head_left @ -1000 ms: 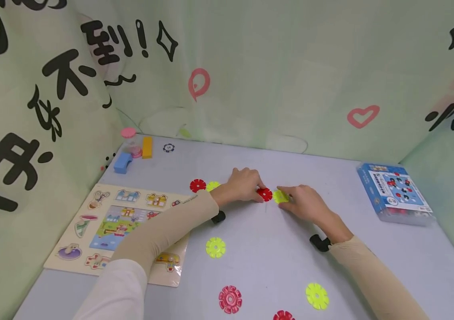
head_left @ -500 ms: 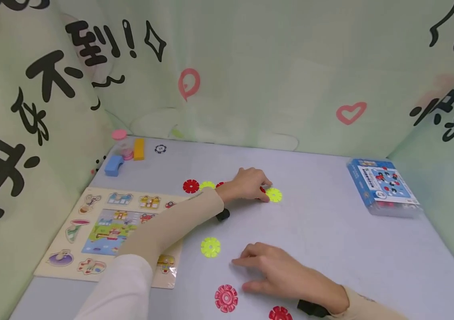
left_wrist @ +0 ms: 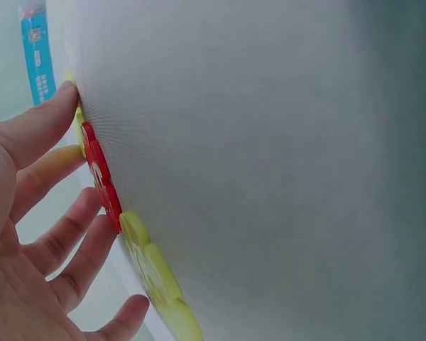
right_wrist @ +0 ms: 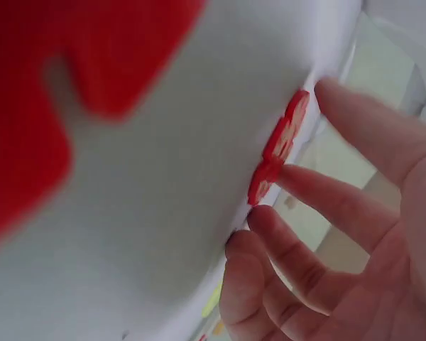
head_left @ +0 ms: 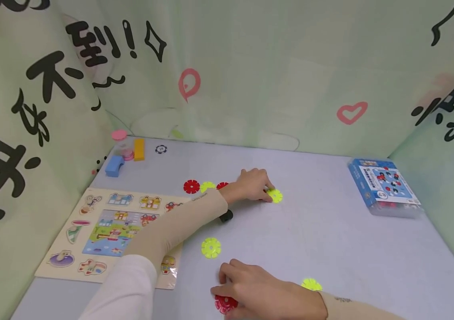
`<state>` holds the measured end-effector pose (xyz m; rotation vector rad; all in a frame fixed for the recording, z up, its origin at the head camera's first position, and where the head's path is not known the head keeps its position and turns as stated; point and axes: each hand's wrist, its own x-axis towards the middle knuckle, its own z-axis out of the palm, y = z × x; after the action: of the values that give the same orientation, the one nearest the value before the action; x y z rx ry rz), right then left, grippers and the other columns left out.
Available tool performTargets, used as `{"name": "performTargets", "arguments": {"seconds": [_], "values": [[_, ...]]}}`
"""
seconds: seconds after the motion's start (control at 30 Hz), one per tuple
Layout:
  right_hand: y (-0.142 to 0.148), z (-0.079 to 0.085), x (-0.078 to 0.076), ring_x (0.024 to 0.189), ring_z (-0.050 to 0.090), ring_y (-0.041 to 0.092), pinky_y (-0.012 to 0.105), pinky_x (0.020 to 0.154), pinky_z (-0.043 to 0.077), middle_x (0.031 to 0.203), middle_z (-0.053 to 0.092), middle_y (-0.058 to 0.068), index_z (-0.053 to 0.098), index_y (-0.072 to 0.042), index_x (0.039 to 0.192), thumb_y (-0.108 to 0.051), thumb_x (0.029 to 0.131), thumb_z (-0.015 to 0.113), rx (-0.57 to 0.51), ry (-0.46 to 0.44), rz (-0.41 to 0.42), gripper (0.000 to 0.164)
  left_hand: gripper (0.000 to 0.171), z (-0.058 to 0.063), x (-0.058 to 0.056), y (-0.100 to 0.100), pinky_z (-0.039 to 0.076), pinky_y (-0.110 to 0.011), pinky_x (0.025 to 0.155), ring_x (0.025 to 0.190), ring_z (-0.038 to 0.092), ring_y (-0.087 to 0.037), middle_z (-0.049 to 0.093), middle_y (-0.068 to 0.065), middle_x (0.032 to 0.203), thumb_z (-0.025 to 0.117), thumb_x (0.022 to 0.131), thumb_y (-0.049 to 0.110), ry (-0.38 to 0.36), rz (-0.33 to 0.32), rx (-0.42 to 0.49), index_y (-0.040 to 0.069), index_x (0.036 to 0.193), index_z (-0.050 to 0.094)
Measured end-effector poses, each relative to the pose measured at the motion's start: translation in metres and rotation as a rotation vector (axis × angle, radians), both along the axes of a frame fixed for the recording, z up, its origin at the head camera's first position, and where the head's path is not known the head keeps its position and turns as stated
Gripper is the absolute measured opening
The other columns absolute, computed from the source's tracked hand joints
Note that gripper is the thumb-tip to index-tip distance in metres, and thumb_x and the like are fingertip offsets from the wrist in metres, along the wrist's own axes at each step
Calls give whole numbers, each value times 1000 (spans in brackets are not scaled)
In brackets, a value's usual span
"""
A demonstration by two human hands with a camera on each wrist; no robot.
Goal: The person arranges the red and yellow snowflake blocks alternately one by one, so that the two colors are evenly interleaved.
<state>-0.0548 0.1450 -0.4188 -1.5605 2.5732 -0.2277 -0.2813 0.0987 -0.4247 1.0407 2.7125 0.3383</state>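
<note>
Flower-shaped plastic discs lie in a row toward the back of the table: a red disc [head_left: 191, 186], a yellow disc [head_left: 207, 186], another red disc [head_left: 221, 185], then some hidden by my left hand [head_left: 252, 184]. At the row's right end, my left thumb and index finger pinch the edges of a yellow disc [head_left: 276, 196]. A red disc [left_wrist: 101, 177] sits beside it, by my other fingertips. Near the front, my right hand [head_left: 252, 284] reaches over a patterned red disc [head_left: 225, 304]. Its index finger touches the rim; the blurred thumb stands slightly apart.
Two loose yellow discs, one left [head_left: 211, 247] and one partly behind the right forearm [head_left: 312, 284], lie on the table [head_left: 323, 231]. A puzzle board [head_left: 71, 218] is under the left arm. A blue box [head_left: 384, 186], blocks [head_left: 114, 166] and a bottle [head_left: 122, 144] stand farther back.
My right hand has left the row's end yellow disc and come toward the front, onto the patterned red disc. My left hand has shifted slightly from the red disc to that yellow one.
</note>
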Motion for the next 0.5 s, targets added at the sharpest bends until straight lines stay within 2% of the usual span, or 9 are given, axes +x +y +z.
{"name": "performTargets", "arguments": {"seconds": [0.1, 0.2, 0.33, 0.5], "values": [[1, 1, 1, 88, 42, -3, 5, 67, 34, 101, 52, -13, 67, -29, 112, -44, 82, 70, -18, -64, -8, 34, 43, 1, 0, 0, 39, -41, 83, 99, 49, -11, 56, 6, 111, 70, 80, 49, 1, 5, 5, 35, 120, 65], [1, 2, -1, 88, 44, -3, 4, 68, 35, 99, 53, -13, 68, -29, 106, -38, 78, 77, -27, -86, -6, 31, 42, 1, -1, 0, 39, -42, 84, 99, 49, -11, 57, 6, 109, 70, 80, 49, 8, 5, 6, 35, 120, 65], [0, 5, -6, 88, 46, -2, 4, 68, 37, 98, 53, -12, 69, -30, 104, -34, 70, 84, 5, -125, -6, 38, 43, 0, -1, 0, 40, -43, 85, 99, 49, -11, 57, 6, 109, 70, 80, 49, 19, 1, 2, 35, 120, 65], [-1, 6, -11, 90, 47, -3, 8, 71, 41, 99, 54, -13, 68, -29, 102, -36, 67, 85, 40, -224, -45, 40, 43, -1, -1, 1, 40, -41, 82, 99, 49, -11, 57, 6, 109, 70, 79, 50, 12, -2, 2, 35, 120, 65]]}}
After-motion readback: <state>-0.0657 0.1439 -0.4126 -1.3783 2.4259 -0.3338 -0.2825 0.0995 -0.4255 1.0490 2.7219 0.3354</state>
